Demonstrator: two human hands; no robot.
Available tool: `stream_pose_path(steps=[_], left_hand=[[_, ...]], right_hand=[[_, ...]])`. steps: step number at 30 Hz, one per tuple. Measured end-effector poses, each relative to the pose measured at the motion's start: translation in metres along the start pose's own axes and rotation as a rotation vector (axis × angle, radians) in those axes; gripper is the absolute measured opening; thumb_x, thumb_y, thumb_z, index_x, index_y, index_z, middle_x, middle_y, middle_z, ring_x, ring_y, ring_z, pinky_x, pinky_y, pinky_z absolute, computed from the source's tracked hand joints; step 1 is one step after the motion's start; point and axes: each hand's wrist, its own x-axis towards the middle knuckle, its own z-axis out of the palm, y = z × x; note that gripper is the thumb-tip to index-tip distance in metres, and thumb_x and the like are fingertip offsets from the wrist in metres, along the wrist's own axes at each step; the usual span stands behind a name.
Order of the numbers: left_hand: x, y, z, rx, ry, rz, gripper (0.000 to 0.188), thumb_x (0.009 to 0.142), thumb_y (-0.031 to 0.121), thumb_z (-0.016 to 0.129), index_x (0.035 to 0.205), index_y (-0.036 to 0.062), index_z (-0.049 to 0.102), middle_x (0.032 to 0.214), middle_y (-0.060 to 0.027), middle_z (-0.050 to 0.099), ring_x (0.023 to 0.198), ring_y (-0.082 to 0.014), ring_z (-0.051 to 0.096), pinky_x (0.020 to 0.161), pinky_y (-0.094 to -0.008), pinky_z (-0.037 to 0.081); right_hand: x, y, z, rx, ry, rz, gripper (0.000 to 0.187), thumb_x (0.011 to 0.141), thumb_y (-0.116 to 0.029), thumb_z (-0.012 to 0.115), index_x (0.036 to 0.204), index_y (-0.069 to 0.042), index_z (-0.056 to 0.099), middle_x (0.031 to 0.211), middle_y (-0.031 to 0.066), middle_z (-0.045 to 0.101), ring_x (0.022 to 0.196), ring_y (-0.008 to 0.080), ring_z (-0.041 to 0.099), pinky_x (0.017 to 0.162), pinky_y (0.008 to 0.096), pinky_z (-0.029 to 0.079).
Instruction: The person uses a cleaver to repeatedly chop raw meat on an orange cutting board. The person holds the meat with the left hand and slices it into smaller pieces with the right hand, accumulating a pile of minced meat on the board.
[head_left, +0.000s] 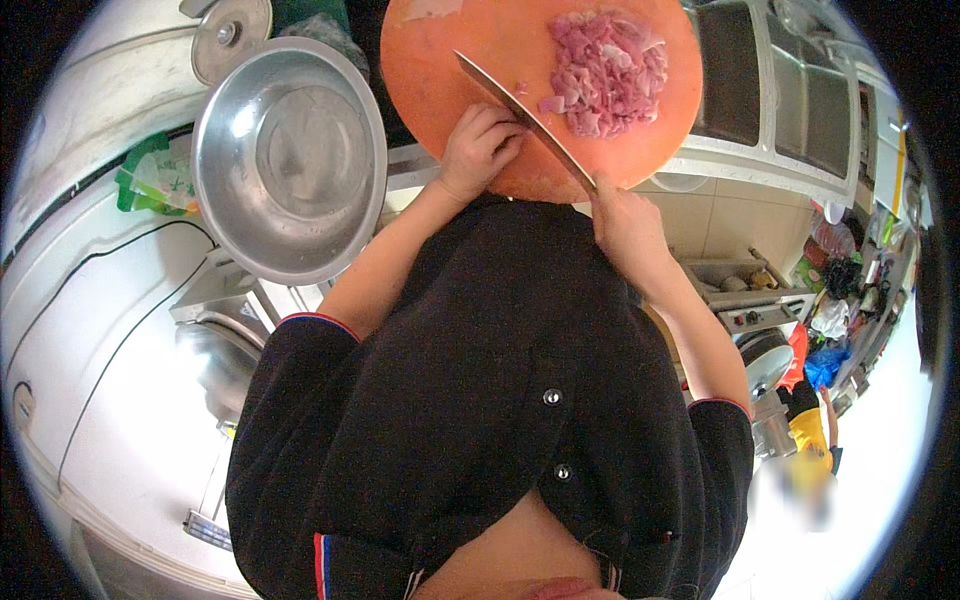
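Observation:
A round orange cutting board (430, 75) lies before me. My right hand (628, 228) is closed round the handle of a long kitchen knife (527, 115), whose blade slants across the board toward the far left. Just left of the blade rests my left hand (477, 152), its fingers curled in against the board beside the knife. What those fingers press on, if anything, is hidden. A heap of cut raw pink meat (608, 75) sits on the board's right side, right of the blade. One small scrap lies between the heap and the knife.
A large steel bowl (232, 205) stands left of the board, with a round metal lid (228, 38) beyond it. Metal sink basins (815, 95) are at the right. A green bag (155, 175) lies far left. Another person in yellow (812, 438) is at the far right.

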Motion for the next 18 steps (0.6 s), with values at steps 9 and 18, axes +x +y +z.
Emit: stream_pose_path(steps=[9, 18], left_hand=[[0.005, 0.002, -0.001, 0.003, 0.034, 0.016, 0.015, 0.070, 0.006, 0.072, 0.084, 0.0058, 0.067, 0.088, -0.0073, 0.060, 0.084, -0.0279, 0.057, 0.074, -0.0376, 0.049], [0.004, 0.003, -0.003, -0.022, 0.091, 0.081, 0.014, 0.070, 0.006, 0.073, 0.083, 0.0048, 0.067, 0.090, -0.0077, 0.061, 0.087, -0.0276, 0.059, 0.076, -0.0372, 0.049]], right_hand=[[0.103, -0.025, 0.004, 0.037, 0.132, -0.026, 0.018, 0.087, -0.014, 0.053, 0.099, -0.001, 0.051, 0.078, 0.0241, 0.063, 0.075, 0.0422, 0.064, 0.063, 0.0517, 0.050], [0.045, 0.009, -0.016, 0.148, 0.166, 0.050, 0.018, 0.092, -0.015, 0.052, 0.104, -0.002, 0.050, 0.078, 0.0259, 0.061, 0.077, 0.0455, 0.060, 0.065, 0.0534, 0.046]])
